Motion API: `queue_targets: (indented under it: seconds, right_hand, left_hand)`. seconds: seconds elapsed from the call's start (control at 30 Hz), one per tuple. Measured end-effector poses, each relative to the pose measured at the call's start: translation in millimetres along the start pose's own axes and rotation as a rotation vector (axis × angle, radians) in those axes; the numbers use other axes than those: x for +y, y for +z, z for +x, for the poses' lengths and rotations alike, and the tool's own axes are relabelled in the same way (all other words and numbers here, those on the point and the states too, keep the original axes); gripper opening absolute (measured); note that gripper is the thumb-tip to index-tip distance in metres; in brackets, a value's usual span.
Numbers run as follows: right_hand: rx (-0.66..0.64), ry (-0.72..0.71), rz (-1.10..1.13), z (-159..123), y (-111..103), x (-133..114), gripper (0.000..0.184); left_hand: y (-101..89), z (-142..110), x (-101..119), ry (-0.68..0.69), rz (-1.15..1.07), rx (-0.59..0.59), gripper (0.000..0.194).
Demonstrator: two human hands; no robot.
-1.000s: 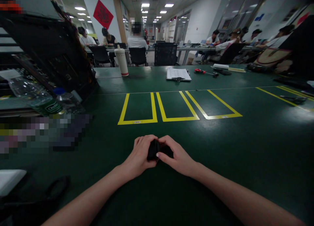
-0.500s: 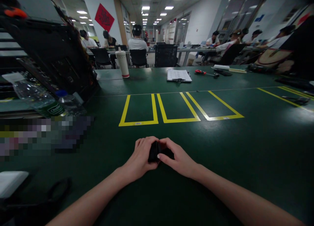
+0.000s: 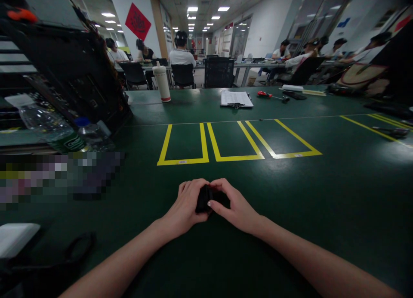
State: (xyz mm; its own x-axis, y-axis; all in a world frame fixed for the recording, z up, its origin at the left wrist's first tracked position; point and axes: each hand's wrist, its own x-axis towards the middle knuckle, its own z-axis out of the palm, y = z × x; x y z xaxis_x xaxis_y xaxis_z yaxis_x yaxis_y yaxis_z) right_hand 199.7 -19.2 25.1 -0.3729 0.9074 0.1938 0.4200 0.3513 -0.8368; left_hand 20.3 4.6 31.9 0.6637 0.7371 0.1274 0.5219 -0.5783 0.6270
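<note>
Holding a small black object (image 3: 202, 200) below the centre of the frame; gripping its left part in the left hand (image 3: 187, 203), with fingers bent over the far side and thumb along the near side; pinching at its right edge with the thumb and fingertips of the right hand (image 3: 237, 207), with a dark gap inside the curved fingers; too dark to make out any detail on it, or its exact kind; hard to tell, too, whether resting on the green table (image 3: 206, 263) or slightly lifted; placed lower in the frame than the yellow tape outlines (image 3: 238, 158), outside all of them; judging by the two-handed grip, probably at a step of close handling or adjusting; next, by the look of this pose, calling for a steady hold on the left and fine control from the right thumb and fingertips; farther up the frame, well apart from both hands: at upper centre, a clipboard (image 3: 237, 98); right of it, a red-handled screwdriver (image 3: 265, 94); left of centre, a pale cup (image 3: 161, 83); toward the left edge, plastic bottles (image 3: 93, 136).
</note>
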Motion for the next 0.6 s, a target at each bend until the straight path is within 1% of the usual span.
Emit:
queue_targets:
  seconds: [0.1, 0.2, 0.33, 0.43, 0.5, 0.6]
  right_hand:
    - [-0.046, -0.008, -0.009, -1.2, 0.7, 0.4, 0.023]
    - [-0.017, -0.069, -0.068, -4.1, 0.8, 0.1, 0.027]
    - [0.03, -0.111, -0.081, -3.8, 1.1, -0.3, 0.016]
    - [0.052, -0.071, -0.052, -0.2, 1.7, -0.1, 0.019]
    - [0.031, -0.031, -0.04, 1.7, 1.7, 0.2, 0.023]
    - [-0.018, -0.015, -0.051, 1.2, 1.1, 0.4, 0.02]
  left_hand:
    - [0.9, -0.7, -0.9, 0.012, 0.004, 0.001, 0.058]
    - [1.3, -0.6, -0.5, 0.026, 0.016, 0.002, 0.06]
    - [0.7, -0.2, 0.2, 0.038, 0.032, 0.006, 0.058]
    - [0.1, -0.4, 0.0, 0.039, 0.022, 0.006, 0.058]
    - [-0.1, -0.6, -0.2, 0.034, 0.017, 0.004, 0.058]
    - [-0.4, -0.8, -0.3, 0.03, 0.014, 0.005, 0.057]
